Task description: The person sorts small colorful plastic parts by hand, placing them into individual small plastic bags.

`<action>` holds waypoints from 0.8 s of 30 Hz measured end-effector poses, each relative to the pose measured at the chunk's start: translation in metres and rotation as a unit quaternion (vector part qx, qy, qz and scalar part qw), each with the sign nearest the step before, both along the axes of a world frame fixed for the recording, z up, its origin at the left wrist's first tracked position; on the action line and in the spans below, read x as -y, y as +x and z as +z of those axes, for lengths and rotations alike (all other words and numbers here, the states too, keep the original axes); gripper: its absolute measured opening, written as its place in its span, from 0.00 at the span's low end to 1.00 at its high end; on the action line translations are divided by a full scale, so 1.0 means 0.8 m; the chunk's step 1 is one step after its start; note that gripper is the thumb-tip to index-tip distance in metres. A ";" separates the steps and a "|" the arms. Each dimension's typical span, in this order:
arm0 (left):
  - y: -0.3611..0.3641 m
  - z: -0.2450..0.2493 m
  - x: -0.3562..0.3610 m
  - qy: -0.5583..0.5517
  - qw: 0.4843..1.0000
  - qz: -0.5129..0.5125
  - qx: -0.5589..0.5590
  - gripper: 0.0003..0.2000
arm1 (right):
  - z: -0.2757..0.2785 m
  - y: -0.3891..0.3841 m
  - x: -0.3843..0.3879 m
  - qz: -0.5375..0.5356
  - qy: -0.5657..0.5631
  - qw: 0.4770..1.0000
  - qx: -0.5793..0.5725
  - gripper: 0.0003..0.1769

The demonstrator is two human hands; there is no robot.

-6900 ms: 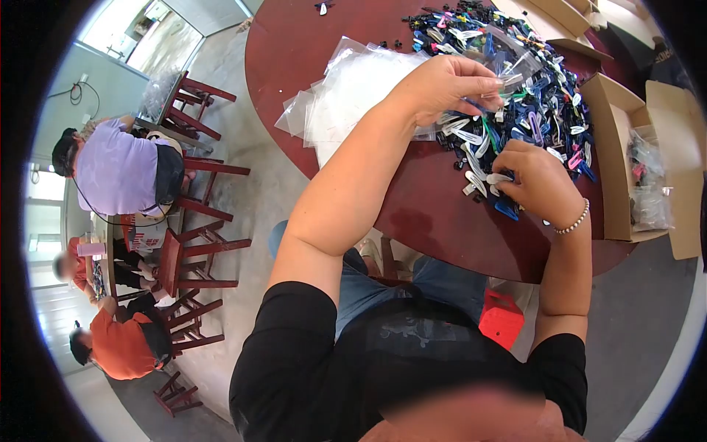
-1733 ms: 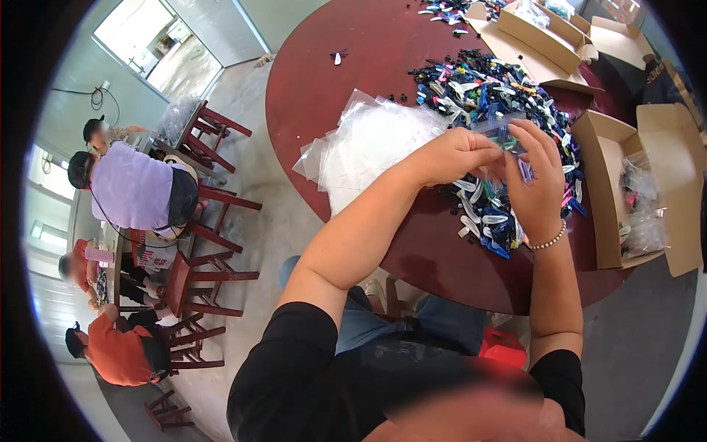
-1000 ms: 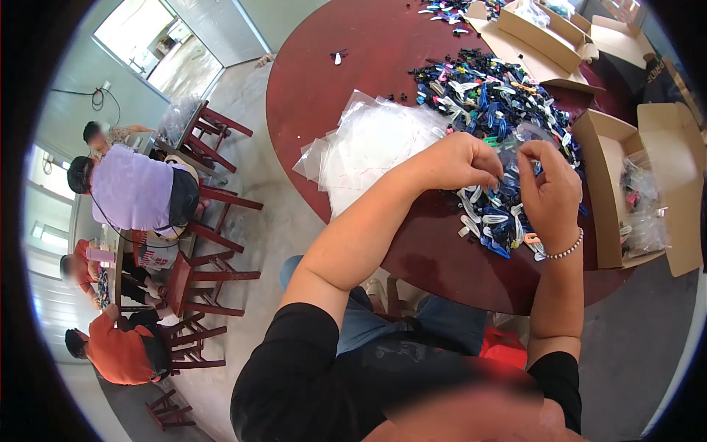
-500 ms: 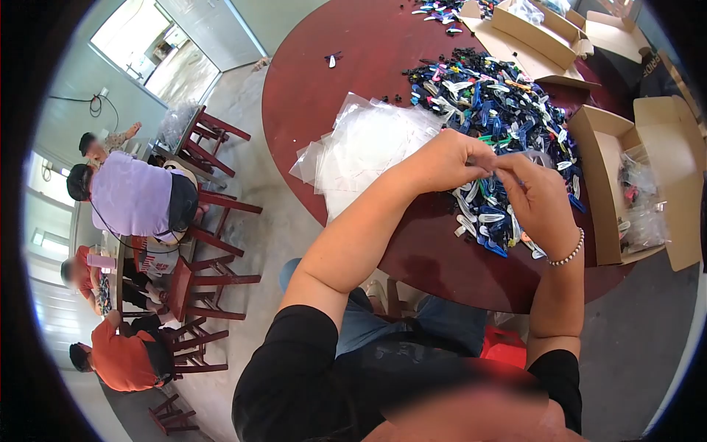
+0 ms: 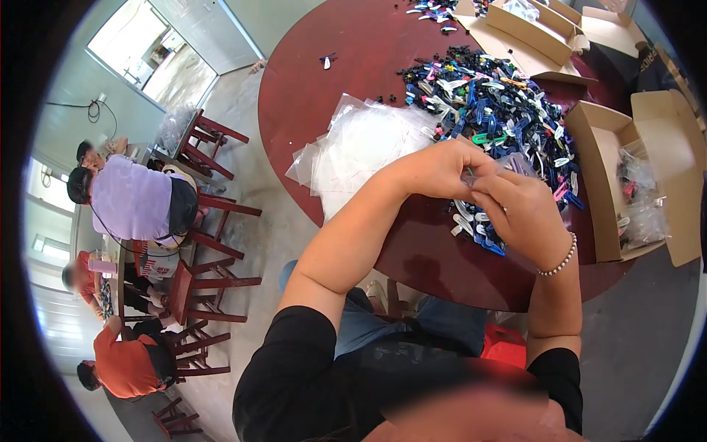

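Observation:
Both of my hands meet above the near edge of the dark red table. My left hand (image 5: 447,168) is closed, its fingertips pinching a small clear plastic bag (image 5: 518,163). From the right, my right hand (image 5: 518,211), with a beaded bracelet at the wrist, has its fingers closed on the same bag. A bit of green shows between the fingertips; what lies inside the bag is mostly hidden. Just beyond the hands spreads a pile of hair clips (image 5: 490,99) in blue, black, white and other colours. A stack of clear plastic bags (image 5: 375,140) lies beyond my left forearm.
An open cardboard box (image 5: 600,184) holding filled plastic bags stands at the right, with another cardboard box (image 5: 534,33) at the far side. One loose clip (image 5: 327,63) lies apart on the table (image 5: 294,96). Several people sit on wooden stools (image 5: 213,280) at the left.
My hands have come closer together and slightly lower, with the right hand shifted left. More of the clear bag shows above the fingers. The view has shifted slightly.

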State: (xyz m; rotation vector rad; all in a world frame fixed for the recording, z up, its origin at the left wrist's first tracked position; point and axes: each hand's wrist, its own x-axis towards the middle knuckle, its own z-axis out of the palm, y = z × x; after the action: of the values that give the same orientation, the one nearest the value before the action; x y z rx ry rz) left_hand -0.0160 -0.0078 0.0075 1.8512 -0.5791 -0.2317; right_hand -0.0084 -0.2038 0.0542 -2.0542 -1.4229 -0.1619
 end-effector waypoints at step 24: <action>0.011 -0.010 -0.020 -0.179 0.976 0.051 -0.111 0.16 | 0.001 0.033 0.018 -0.148 0.153 0.969 -0.123 0.04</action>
State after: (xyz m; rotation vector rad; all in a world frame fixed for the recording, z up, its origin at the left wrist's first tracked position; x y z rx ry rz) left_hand -0.0069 0.0082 -0.0005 1.4766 -0.3433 -0.2445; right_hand 0.0182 -0.2183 0.0550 -1.9384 -0.8778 -0.2246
